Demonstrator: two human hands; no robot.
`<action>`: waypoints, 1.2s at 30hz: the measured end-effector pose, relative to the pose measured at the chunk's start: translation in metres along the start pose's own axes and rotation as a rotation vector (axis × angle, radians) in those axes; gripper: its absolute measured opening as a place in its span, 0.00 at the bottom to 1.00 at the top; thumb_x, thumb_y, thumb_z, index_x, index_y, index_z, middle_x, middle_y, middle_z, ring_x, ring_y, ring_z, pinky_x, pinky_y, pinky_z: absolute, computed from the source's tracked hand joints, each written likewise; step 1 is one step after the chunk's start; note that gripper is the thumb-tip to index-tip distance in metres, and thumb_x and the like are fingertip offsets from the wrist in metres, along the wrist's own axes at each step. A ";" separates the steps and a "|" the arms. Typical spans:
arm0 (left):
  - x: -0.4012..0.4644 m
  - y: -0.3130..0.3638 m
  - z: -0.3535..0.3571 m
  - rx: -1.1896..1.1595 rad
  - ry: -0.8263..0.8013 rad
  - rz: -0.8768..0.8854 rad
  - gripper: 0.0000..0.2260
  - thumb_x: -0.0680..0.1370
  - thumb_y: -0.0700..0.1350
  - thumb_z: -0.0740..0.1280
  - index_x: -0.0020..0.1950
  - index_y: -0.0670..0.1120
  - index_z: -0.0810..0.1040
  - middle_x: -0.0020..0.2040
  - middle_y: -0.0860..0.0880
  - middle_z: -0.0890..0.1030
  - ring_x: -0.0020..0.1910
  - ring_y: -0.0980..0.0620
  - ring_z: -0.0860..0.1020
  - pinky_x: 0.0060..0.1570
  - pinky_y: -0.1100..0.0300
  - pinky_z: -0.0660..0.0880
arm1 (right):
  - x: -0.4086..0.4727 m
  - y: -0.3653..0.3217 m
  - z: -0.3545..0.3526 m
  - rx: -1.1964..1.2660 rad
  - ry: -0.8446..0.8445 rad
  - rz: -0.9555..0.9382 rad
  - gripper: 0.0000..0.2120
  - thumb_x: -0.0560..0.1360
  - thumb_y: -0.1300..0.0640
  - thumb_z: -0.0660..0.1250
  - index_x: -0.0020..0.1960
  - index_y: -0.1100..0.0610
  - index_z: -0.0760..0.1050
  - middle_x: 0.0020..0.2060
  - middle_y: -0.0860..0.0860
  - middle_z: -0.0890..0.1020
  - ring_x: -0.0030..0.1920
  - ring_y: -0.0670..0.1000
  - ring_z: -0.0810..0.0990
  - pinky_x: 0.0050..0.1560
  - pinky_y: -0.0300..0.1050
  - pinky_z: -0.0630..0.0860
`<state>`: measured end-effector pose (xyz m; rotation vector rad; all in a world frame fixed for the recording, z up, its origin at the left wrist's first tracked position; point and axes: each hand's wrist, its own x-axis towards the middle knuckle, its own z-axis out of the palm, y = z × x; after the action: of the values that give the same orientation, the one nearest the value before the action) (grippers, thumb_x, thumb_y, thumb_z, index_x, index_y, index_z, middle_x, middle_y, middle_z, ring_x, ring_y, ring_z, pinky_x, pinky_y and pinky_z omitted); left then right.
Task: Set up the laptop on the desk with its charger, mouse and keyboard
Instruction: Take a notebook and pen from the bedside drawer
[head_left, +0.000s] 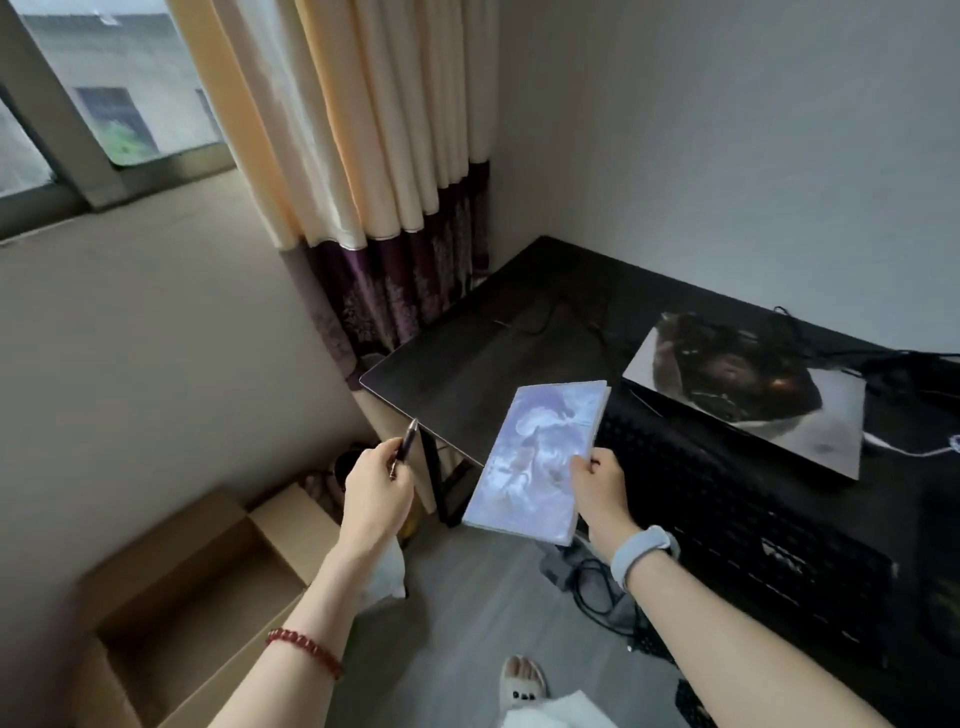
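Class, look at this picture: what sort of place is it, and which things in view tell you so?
Probably a room in a home, a bedroom or study corner. A dark desk carries a closed laptop and a black keyboard, and a curtain hangs by the window.

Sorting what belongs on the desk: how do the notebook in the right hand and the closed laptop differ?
The notebook is held in the air by the right hand, tilted over the desk's edge; the laptop lies flat on the desk. The notebook's cover is pale blue-violet; the laptop's lid shows a dark picture on a light ground. The notebook looks narrower than the laptop. Both are closed, flat and rectangular.
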<state>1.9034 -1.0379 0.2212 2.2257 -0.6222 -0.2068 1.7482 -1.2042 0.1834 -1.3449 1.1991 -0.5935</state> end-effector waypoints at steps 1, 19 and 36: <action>0.024 0.003 0.007 0.015 -0.005 -0.016 0.14 0.75 0.35 0.59 0.58 0.42 0.77 0.47 0.41 0.79 0.50 0.42 0.75 0.47 0.58 0.67 | 0.027 -0.003 0.014 0.004 -0.025 0.047 0.03 0.76 0.61 0.56 0.48 0.58 0.68 0.38 0.53 0.73 0.34 0.49 0.70 0.32 0.41 0.67; 0.297 -0.027 0.100 -0.003 -0.344 -0.167 0.10 0.76 0.36 0.60 0.53 0.41 0.77 0.42 0.41 0.77 0.45 0.41 0.79 0.50 0.47 0.78 | 0.252 -0.021 0.184 -0.346 -0.102 0.471 0.12 0.74 0.58 0.64 0.49 0.67 0.77 0.46 0.63 0.82 0.45 0.62 0.82 0.50 0.57 0.80; 0.296 -0.016 0.173 -0.212 -0.688 -0.106 0.10 0.72 0.42 0.71 0.43 0.51 0.70 0.38 0.53 0.81 0.41 0.52 0.80 0.39 0.63 0.73 | 0.263 -0.045 0.163 0.070 -0.111 0.368 0.07 0.76 0.57 0.64 0.41 0.57 0.75 0.31 0.50 0.76 0.28 0.44 0.71 0.24 0.34 0.66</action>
<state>2.1070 -1.2911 0.1090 1.9577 -0.7924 -1.0705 1.9970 -1.3799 0.1139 -1.0493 1.2817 -0.2909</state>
